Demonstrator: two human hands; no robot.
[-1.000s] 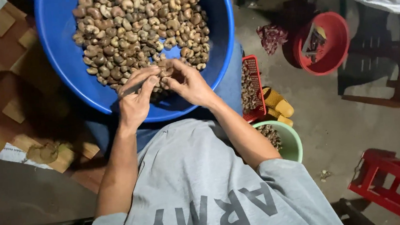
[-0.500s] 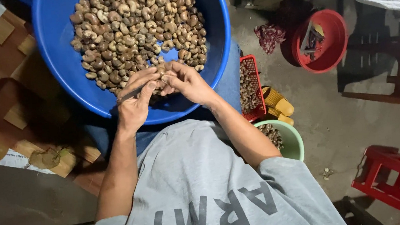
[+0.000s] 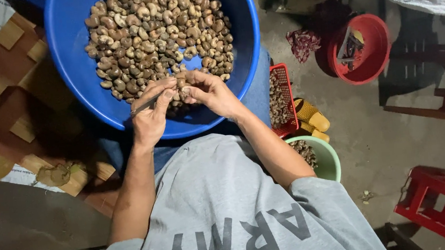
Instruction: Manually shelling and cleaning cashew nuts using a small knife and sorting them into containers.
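1. Working low over the near rim of the big round blue plastic basin [image 3: 75, 73], the left hand [image 3: 150, 117] grips a thin dark metal pick [image 3: 144, 104] in curled, closed fingers, its tip aimed at the nut.
2. The right hand [image 3: 212, 91] pinches one small brown kidney-shaped nut [image 3: 181, 83] between thumb and fingertips, right where both hands meet.
3. To my eye, doing this well calls for a firm pinch that keeps the nut from rolling, short controlled pressure on the pick, and a point turned away from the holding thumb.
4. Staying above the basin looks wise too, so anything that slips falls back into the pile.
5. Now the containers: the basin carries a heap of brown unpeeled nuts [image 3: 157, 29], with bare blue showing at the near side.
6. Just right of the knee, a small red plastic mesh basket [image 3: 288, 101] holds more brownish nuts.
7. Near the right elbow, a pale green round bowl [image 3: 328, 159] is partly filled with dark bits; shells or kernels, I cannot tell.
8. Well apart on the floor, a red round plastic tub [image 3: 373, 57] contains some packets or wrappers, too small to identify.
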